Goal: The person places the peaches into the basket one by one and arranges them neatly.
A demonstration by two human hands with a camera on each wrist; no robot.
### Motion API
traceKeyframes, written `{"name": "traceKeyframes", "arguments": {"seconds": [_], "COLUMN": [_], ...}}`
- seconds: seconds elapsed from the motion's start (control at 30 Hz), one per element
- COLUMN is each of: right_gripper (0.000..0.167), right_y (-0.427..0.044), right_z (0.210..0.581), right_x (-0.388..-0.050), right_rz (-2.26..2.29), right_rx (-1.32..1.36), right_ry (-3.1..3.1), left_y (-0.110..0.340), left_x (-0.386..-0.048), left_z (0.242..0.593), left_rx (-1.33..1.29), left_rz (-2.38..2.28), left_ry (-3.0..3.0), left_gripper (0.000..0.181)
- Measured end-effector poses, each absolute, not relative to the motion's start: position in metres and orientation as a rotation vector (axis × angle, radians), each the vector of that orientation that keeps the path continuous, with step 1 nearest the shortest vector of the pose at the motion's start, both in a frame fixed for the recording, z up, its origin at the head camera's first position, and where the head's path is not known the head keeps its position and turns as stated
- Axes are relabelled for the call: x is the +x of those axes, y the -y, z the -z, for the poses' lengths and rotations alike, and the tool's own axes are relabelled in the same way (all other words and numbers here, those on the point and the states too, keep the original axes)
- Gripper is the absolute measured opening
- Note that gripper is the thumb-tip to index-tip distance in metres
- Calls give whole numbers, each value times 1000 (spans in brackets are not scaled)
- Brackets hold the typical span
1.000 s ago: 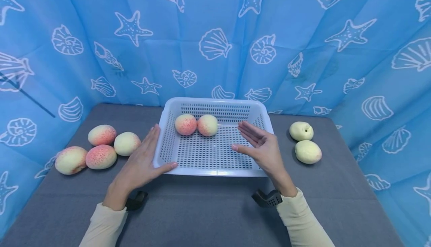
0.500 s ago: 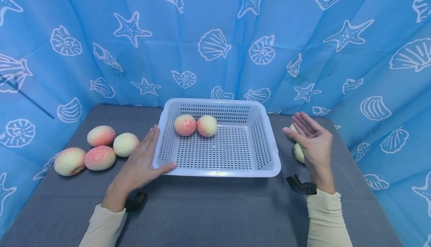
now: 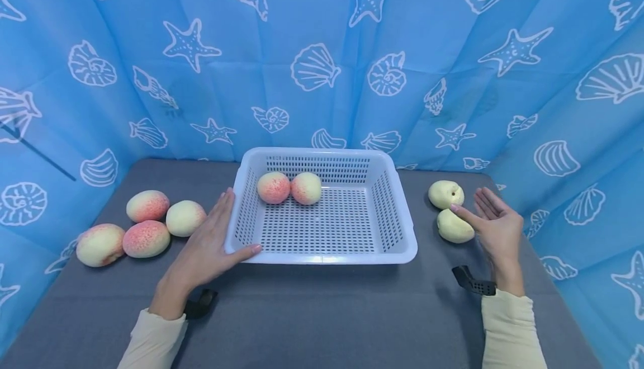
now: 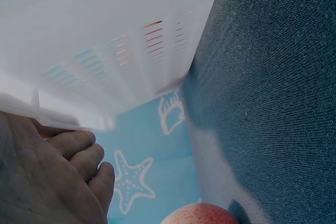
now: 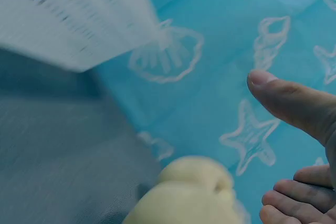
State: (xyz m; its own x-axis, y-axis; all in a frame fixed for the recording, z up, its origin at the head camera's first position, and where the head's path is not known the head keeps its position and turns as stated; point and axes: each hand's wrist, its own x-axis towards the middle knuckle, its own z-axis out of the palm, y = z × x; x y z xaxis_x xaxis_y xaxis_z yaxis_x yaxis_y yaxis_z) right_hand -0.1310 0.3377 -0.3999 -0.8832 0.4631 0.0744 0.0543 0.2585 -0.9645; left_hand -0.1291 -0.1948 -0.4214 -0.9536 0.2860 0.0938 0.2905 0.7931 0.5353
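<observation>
In the head view my left hand [image 3: 203, 246] rests against the left side of a white perforated plastic basket [image 3: 322, 258], fingers straight along its wall and thumb over the front left corner. Inside lie two pink-and-cream peaches [image 3: 274, 188], side by side at the back left. My right hand [image 3: 495, 226] hovers at the right with extended thumb and slightly bent fingers, holding nothing. Just left of it sit two pale yellow fruits, one farther back [image 3: 445, 194] with a small dark hollow, one nearer [image 3: 454, 227], partly covered by the thumb.
Several blushed peaches [image 3: 146, 239] are grouped on the grey tablecloth [image 3: 322, 318] left of the basket, close to my left forearm. A blue curtain [image 3: 282, 78] printed with shells and starfish rises behind and at both sides.
My right hand has left the space over the basket and travelled right, past the pale yellow fruits to their right side. My left hand stays at the basket, which has not moved.
</observation>
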Motion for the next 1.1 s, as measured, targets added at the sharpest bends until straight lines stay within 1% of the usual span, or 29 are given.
{"name": "traceKeyframes", "arguments": {"seconds": [0.1, 0.37, 0.67, 0.93, 1.1], "right_gripper": [91, 96, 96, 86, 83], "right_y": [-341, -352, -365, -367, -367], "right_z": [411, 434, 458, 465, 465], "right_x": [-129, -127, -126, -125, -125], "right_rz": [-1562, -1441, -1386, -1388, -1393], "right_rx": [-490, -536, -427, -354, -394], "right_ry": [2334, 2475, 2634, 2588, 2528], "left_y": [194, 194, 195, 194, 195], "left_x": [-129, -129, -128, -128, -128], "left_z": [422, 422, 424, 423, 422], "left_rx": [-467, -472, -460, -461, -461], "left_rz": [884, 884, 879, 864, 859], "left_ry": [2974, 2976, 2981, 2981, 2982], "left_gripper": [123, 123, 124, 124, 124]}}
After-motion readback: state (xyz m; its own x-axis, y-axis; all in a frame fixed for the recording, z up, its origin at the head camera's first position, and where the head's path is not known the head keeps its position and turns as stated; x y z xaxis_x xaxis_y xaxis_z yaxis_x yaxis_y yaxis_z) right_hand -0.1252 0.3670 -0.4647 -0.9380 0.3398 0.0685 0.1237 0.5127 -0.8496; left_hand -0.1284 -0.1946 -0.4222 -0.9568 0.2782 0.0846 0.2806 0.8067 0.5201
